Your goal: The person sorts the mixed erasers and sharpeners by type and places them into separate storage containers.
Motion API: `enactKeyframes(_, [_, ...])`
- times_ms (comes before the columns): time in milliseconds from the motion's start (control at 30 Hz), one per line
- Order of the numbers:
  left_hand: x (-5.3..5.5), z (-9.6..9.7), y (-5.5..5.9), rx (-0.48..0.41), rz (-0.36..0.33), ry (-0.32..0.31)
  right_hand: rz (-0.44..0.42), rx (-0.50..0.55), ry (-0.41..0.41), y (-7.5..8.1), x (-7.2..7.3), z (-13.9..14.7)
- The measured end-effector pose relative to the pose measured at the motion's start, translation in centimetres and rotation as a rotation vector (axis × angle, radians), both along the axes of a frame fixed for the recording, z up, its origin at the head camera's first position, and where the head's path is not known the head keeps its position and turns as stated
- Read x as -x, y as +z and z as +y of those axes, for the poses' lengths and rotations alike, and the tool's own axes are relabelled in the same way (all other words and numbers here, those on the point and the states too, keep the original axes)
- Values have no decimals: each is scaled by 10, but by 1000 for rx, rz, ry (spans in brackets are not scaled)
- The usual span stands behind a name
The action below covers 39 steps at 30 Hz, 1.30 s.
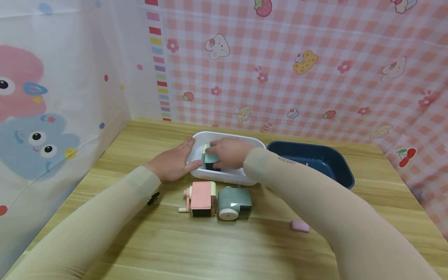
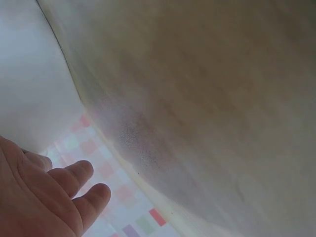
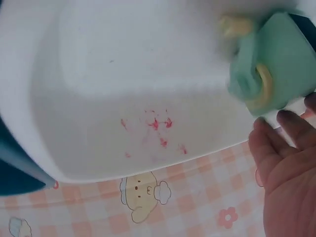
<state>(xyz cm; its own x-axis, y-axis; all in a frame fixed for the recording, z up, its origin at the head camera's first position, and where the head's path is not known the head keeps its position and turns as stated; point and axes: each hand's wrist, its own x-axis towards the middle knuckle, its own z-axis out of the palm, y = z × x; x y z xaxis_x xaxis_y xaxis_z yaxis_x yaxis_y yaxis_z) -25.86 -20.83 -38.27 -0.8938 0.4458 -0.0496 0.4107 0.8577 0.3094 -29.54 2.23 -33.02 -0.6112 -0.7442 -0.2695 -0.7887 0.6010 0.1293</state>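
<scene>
I see the left hand (image 1: pixel 172 161), straight-fingered, against the white tray (image 1: pixel 231 178) at its left end. The right hand (image 1: pixel 231 151), clamped on the mint sharpener (image 1: pixel 210 158) inside near that end, partly covers it. The right sleeve (image 1: pixel 315 194) hides some of the blue tray (image 1: pixel 325 165). Gingham cloth (image 1: pixel 273 50) hangs beyond the wood-grain desk's (image 1: pixel 168 245) far edge.

The rounded white plastic tray (image 1: pixel 224 178) is being viewed from above its near side by the head camera, angled forward and down from farthest back. Left of it, the brown wood-grain tabletop (image 2: pixel 222 98) is being viewed, close and inverted, by the left wrist camera. The tray's interior is being viewed, close and inverted, by the right. The pink-and-white checked cloth (image 3: pixel 197 197) behind it is being shared by all three.
</scene>
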Motion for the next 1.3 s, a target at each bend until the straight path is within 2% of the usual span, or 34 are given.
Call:
enactKeyframes(300, [0,-1,0,5,1,-3,-39,-57,17,3,-1,-5])
enactKeyframes(567, [0,-2,0,-3,-7,-13,-78,-90,-42,5,-4,-14])
enactKeyframes(800, [1,-2,-1,3,-15,-27,-92,-96,-22,8,-6,-21])
enactKeyframes(967, [0,-1,0,6,-17,-29,-69,-101,20,8,-4,-23])
enactKeyframes(1300, [1,-2,1,23,-24,-22,-68,4,4,8,-4,-14])
